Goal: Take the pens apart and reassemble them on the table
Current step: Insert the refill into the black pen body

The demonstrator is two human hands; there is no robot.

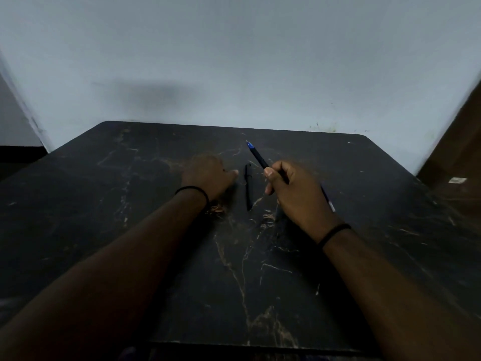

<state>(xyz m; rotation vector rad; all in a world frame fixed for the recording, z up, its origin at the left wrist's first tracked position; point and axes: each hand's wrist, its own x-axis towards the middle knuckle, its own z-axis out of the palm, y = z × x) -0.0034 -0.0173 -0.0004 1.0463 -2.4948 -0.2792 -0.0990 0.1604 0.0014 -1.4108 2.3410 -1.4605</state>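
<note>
My right hand point(294, 191) grips a dark pen point(257, 156) with a blue front end, its tip pointing up and away to the left. A black pen piece point(248, 187), long and with a clip at its far end, lies on the black marble table point(182, 256) between my hands. My left hand point(208, 175) rests palm down on the table just left of that piece, fingers curled; whether it holds anything is hidden. A second pen point(328, 199) with a pale end lies partly hidden behind my right hand.
The table's far edge point(234, 127) meets a pale wall. A brown wooden surface point(458, 157) stands at the right. The near table edge point(247, 346) is close to my body. Black bands circle both wrists.
</note>
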